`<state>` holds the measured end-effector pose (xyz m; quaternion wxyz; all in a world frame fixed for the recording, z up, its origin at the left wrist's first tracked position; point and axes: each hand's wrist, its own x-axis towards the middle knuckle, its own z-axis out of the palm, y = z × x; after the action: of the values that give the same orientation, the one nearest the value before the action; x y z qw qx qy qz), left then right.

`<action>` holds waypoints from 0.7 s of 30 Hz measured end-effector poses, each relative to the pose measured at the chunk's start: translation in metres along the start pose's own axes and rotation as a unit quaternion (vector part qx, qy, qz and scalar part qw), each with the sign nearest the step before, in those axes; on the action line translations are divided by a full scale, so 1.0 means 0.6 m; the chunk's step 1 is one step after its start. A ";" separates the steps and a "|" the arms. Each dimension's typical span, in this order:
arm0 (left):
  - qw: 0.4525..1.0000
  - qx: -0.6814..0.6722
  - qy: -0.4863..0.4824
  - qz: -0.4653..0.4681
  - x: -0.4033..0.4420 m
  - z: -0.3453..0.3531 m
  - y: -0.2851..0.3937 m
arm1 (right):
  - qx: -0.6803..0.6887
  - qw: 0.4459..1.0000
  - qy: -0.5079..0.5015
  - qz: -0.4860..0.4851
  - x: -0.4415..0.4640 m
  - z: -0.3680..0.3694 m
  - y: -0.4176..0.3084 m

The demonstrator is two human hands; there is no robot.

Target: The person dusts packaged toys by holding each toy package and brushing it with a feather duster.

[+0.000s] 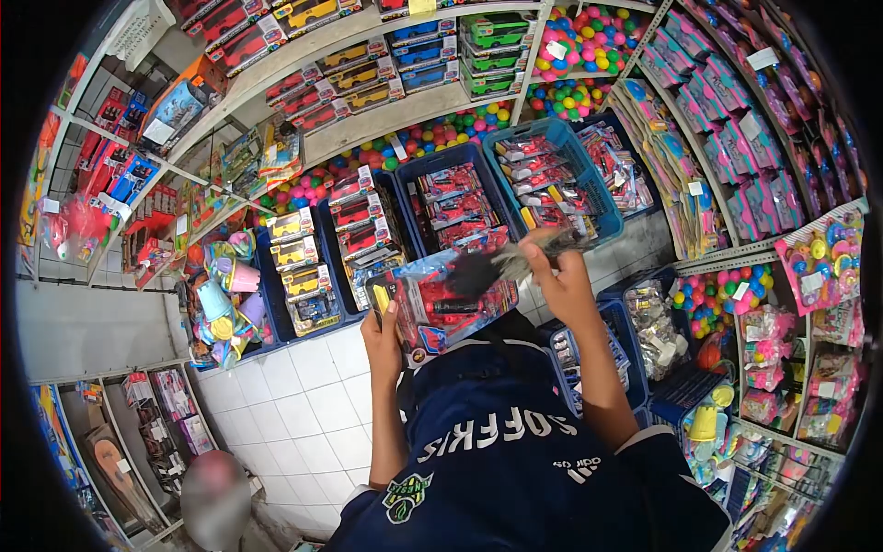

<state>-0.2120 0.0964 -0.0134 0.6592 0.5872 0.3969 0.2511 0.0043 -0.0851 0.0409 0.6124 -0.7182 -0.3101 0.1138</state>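
Note:
My left hand (384,342) grips the near-left edge of a packaged toy (448,308), a clear plastic pack with red and black parts inside. The pack is held up in front of my body. In my right hand (556,276) is a feather duster (479,272) with dark and greyish feathers, its fingers closed around it. The dark feathers lie over the upper right part of the pack. Motion blurs the duster, and its handle is hidden.
Blue crates of boxed toy cars (306,281) and a teal crate (604,189) of packaged toys stand ahead. Shelves hold boxed toy buses (497,32) and colourful balls (598,37). More crates (655,336) stand at my right. A blurred person (214,501) is at lower left.

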 end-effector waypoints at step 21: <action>0.999 0.048 -0.002 0.005 0.015 -0.011 0.017 | -0.092 0.994 0.030 0.042 -0.022 -0.021 0.037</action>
<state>-0.2111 0.1091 -0.0056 0.6300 0.6206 0.4043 0.2335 0.0076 -0.1046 0.0195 0.5478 -0.7867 -0.2703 0.0891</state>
